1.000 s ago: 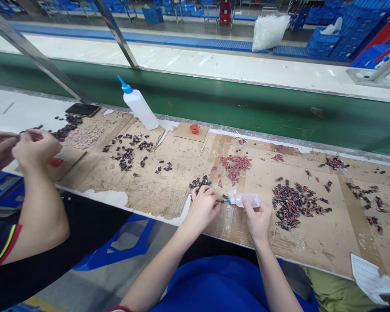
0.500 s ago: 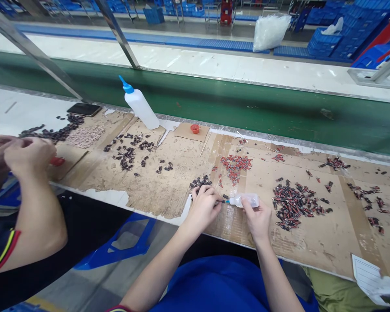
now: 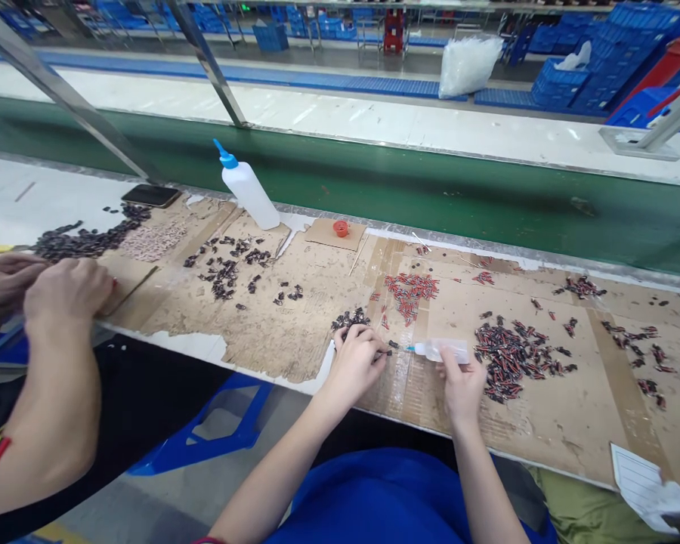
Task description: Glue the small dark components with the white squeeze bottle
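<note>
- Change since half a second ago: the squeeze bottle (image 3: 445, 350) has slid a little to the right, so its blue tip now stands just clear of the small dark part (image 3: 384, 352) instead of meeting it. The co-worker's hands (image 3: 68, 291) have dropped toward the bench edge.
- Left hand (image 3: 356, 361): fingers curled and pinched on the small dark part, low over the cardboard sheet (image 3: 295, 332).
- Right hand (image 3: 459, 381): thumb and fingers clasped round the squeeze bottle from below, with the bottle lying level and its nozzle pointing left.
- Squeeze bottle: small, translucent soft plastic, cylindrical, tapering to a fine blue nozzle. It sits between the two hands, near the front of the bench.
- Cardboard sheet: brown, worn, its top layer torn away in patches, with strips of clear tape.
- Red-and-black parts (image 3: 513, 355): short, slim pieces in a loose heap just right of the bottle. A dark heap (image 3: 348, 317) lies just beyond the left hand.
- Large white bottle (image 3: 249, 193): opaque, blue-spouted, leaning at the rear.
</note>
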`<state>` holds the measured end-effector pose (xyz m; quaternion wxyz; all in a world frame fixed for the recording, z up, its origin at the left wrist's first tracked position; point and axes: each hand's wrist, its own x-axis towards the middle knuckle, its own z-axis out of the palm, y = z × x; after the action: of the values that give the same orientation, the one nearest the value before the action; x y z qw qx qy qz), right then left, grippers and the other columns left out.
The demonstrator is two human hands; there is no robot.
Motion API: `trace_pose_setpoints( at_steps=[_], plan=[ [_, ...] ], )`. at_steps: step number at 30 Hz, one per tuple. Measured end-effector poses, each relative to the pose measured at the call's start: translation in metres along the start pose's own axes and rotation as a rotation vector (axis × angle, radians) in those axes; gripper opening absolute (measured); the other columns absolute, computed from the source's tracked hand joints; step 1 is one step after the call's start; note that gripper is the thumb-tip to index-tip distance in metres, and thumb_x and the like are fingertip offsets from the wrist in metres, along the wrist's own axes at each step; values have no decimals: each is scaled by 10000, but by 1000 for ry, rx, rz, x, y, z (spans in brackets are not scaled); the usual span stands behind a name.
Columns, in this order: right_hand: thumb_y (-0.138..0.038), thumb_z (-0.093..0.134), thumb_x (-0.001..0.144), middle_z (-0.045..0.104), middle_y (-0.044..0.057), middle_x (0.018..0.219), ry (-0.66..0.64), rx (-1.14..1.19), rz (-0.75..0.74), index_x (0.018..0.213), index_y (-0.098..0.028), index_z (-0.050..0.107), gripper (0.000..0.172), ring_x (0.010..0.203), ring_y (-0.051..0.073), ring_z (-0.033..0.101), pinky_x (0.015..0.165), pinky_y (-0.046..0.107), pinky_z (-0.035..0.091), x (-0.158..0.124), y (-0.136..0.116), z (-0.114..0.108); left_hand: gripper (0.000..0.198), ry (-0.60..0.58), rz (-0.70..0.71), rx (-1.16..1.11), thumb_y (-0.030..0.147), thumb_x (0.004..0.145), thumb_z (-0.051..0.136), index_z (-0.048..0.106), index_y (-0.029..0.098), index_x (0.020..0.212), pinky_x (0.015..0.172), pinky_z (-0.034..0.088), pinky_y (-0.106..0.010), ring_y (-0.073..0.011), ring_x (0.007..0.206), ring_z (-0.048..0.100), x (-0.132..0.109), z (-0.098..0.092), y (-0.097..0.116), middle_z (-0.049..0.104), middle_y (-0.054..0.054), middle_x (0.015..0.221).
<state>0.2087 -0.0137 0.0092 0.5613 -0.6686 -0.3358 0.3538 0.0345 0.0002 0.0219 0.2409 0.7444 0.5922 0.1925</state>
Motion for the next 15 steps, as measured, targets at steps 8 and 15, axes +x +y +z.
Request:
trace_pose_setpoints(
  at_steps=[8,15],
  plan=[
    [-623,620,720,649,115,883,164,-676,-251,1123,-169,669,610,732,238,578,699,376,447,15,-15,-45,146,-87,-24,-36,67,779,621,681,200,781,955,304,-471,-272,1080,536,3,-5,1,732,-43,955],
    [-496,481,909,687,110,857,-149,-846,-610,855,-200,743,399,845,251,586,799,377,426,32,-29,3,147,-72,34,-107,79,823,599,659,214,817,959,339,-443,-246,1073,545,3,-1,-6,724,-34,928]
  ],
)
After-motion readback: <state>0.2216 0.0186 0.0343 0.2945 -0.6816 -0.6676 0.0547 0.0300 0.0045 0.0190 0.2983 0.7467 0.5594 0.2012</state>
